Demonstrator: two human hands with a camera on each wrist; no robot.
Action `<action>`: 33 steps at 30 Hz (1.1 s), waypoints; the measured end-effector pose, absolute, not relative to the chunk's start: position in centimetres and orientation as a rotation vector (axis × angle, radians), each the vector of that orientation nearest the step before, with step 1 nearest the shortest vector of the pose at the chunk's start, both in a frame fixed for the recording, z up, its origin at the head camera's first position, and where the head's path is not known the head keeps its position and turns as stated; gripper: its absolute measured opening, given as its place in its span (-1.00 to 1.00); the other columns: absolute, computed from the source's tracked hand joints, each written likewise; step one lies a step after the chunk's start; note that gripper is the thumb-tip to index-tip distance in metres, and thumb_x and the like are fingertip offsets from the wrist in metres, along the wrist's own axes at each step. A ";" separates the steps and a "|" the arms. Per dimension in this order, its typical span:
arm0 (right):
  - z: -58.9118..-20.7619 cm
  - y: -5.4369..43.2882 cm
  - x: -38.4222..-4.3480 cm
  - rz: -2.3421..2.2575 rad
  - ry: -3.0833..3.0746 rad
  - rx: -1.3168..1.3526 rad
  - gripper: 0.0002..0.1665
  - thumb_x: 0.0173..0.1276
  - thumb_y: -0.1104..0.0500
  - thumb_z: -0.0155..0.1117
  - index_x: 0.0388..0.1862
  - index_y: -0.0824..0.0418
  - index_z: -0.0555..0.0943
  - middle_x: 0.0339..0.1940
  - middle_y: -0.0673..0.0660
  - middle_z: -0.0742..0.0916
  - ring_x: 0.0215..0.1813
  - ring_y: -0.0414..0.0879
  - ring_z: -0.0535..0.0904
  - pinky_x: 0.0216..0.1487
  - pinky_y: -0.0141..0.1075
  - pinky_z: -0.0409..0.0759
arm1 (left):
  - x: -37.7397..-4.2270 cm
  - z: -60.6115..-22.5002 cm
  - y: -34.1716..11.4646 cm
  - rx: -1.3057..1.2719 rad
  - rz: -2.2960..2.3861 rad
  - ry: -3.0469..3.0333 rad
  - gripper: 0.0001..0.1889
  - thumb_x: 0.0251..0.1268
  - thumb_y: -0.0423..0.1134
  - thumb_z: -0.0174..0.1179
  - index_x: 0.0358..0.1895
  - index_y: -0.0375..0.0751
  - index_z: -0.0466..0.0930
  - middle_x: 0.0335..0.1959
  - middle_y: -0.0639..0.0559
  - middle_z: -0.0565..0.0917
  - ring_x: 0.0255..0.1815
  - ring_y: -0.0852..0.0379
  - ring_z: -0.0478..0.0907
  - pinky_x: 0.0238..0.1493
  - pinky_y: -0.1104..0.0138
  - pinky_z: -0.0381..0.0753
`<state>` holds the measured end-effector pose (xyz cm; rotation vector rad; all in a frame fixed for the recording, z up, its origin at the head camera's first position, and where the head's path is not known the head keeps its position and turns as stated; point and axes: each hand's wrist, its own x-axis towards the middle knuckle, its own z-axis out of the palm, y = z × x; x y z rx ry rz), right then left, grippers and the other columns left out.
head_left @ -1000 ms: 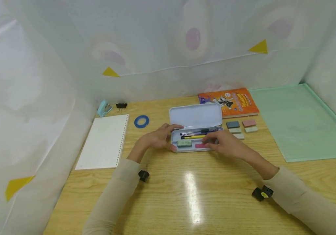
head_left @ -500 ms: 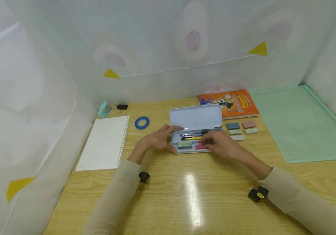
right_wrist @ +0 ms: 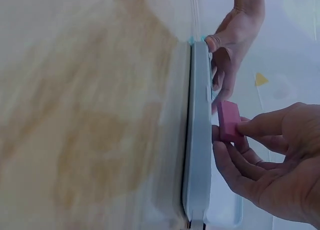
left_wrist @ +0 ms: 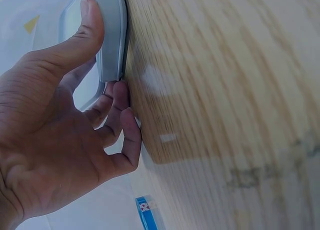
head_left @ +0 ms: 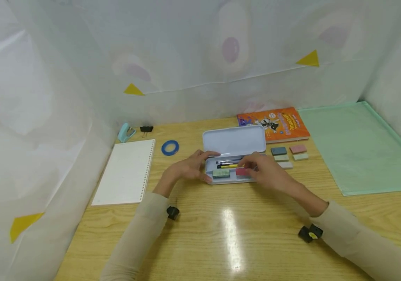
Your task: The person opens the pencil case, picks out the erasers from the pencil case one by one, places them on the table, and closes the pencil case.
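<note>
A pale blue pencil case [head_left: 229, 181] lies on the table with its lid [head_left: 233, 139] folded back. My left hand [head_left: 190, 166] grips the case's left end, thumb at the front edge and fingers towards the back. Between thumb and fingers, my right hand [head_left: 273, 173] pinches a pink eraser [right_wrist: 229, 121], raised just above the case in the right wrist view. A green eraser [head_left: 220, 173] sits in the front left of the case. Behind it lie a yellow pen [head_left: 224, 166] and clear-barrelled pens [head_left: 226, 161], their right ends hidden by my right hand.
Several erasers, among them a blue one [head_left: 279, 151] and a pink one [head_left: 298, 149], lie right of the case. An orange book [head_left: 284, 127] and a green mat [head_left: 369, 152] are beyond. Leftward are blue tape [head_left: 164, 152], a notebook [head_left: 123, 171], a stapler [head_left: 125, 133] and a binder clip [head_left: 146, 128].
My right hand has taken hold of the pink eraser and lifted it from the case's front compartment. My left hand has stayed on the case's left end.
</note>
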<state>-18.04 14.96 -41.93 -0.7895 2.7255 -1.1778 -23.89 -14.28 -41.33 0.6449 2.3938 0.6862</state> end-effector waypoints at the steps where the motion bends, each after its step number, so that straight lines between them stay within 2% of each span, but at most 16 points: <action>1: -41.8 15.3 -18.0 -1.197 2.717 -0.767 -0.75 0.44 0.42 0.28 0.03 0.26 0.73 -0.17 0.10 0.73 -0.16 -0.05 0.59 -0.14 -0.17 0.59 | -23.9 -41.3 -14.2 0.643 0.683 2.396 -0.03 0.23 -0.05 0.53 0.63 0.32 0.13 0.38 -0.15 0.27 0.29 -0.09 0.30 0.43 -0.02 0.32; 3: -41.6 16.1 -18.0 -1.227 2.705 -0.723 -0.74 0.47 0.41 0.25 0.07 0.26 0.72 -0.14 0.15 0.72 -0.21 -0.03 0.57 -0.22 -0.21 0.56 | -23.8 -41.3 -14.2 0.641 0.669 2.404 -0.03 0.22 -0.04 0.53 0.63 0.33 0.12 0.38 -0.15 0.26 0.29 -0.09 0.30 0.44 -0.02 0.32; 8: -41.6 19.1 -18.2 -1.275 2.705 -0.638 -0.78 0.52 0.36 0.26 0.03 0.21 0.75 0.00 0.16 0.78 -0.11 0.02 0.68 -0.18 -0.31 0.58 | -23.7 -41.3 -14.1 0.631 0.655 2.412 -0.02 0.21 -0.03 0.53 0.63 0.34 0.12 0.40 -0.15 0.26 0.30 -0.09 0.31 0.44 -0.03 0.32; 10: -41.7 20.4 -18.3 -1.309 2.697 -0.622 -0.82 0.52 0.32 0.29 -0.01 0.19 0.77 0.00 0.14 0.81 -0.03 0.02 0.72 -0.09 -0.37 0.59 | -23.8 -41.3 -14.1 0.630 0.657 2.409 -0.02 0.21 -0.03 0.53 0.63 0.34 0.12 0.40 -0.15 0.26 0.29 -0.09 0.32 0.44 -0.03 0.33; 12: -41.7 21.6 -18.2 -1.359 2.670 -0.587 -0.84 0.53 0.27 0.31 -0.01 0.20 0.77 -0.03 0.14 0.82 -0.04 0.01 0.74 -0.11 -0.43 0.60 | -23.8 -41.2 -14.1 0.630 0.655 2.409 -0.02 0.21 -0.03 0.53 0.63 0.34 0.12 0.40 -0.15 0.26 0.27 -0.08 0.32 0.42 -0.02 0.34; 19: -41.4 25.9 -17.7 -1.371 2.705 -0.410 -0.69 0.55 0.11 0.32 0.16 0.21 0.70 0.14 0.19 0.73 -0.02 -0.35 0.66 -0.07 -0.56 0.52 | -23.9 -41.1 -14.0 0.640 0.638 2.414 -0.02 0.21 -0.05 0.53 0.64 0.31 0.12 0.37 -0.16 0.27 0.22 -0.07 0.32 0.36 0.01 0.38; 22: -41.6 27.5 -17.6 -1.374 2.713 -0.371 -0.64 0.55 0.09 0.32 0.20 0.25 0.67 0.15 0.24 0.74 -0.02 -0.43 0.65 -0.06 -0.59 0.51 | -24.0 -41.1 -14.0 0.645 0.631 2.422 -0.02 0.22 -0.03 0.53 0.63 0.33 0.11 0.38 -0.15 0.27 0.23 -0.06 0.31 0.38 0.01 0.37; 29: -42.2 30.2 -17.4 -1.241 2.752 -0.235 -0.57 0.56 -0.02 0.30 0.21 0.24 0.67 0.16 0.28 0.75 -0.07 -0.58 0.55 -0.14 -0.57 0.45 | -24.1 -41.1 -14.0 0.634 0.632 2.415 -0.04 0.23 -0.01 0.52 0.63 0.34 0.12 0.39 -0.15 0.26 0.25 -0.06 0.29 0.39 0.02 0.36; 33: -42.6 30.7 -17.5 -1.180 2.757 -0.259 -0.62 0.57 0.03 0.29 0.17 0.26 0.68 0.11 0.31 0.76 -0.11 -0.50 0.56 -0.22 -0.46 0.48 | -24.1 -41.2 -14.1 0.630 0.620 2.420 -0.04 0.23 -0.01 0.52 0.63 0.35 0.12 0.40 -0.14 0.26 0.27 -0.05 0.30 0.41 0.02 0.35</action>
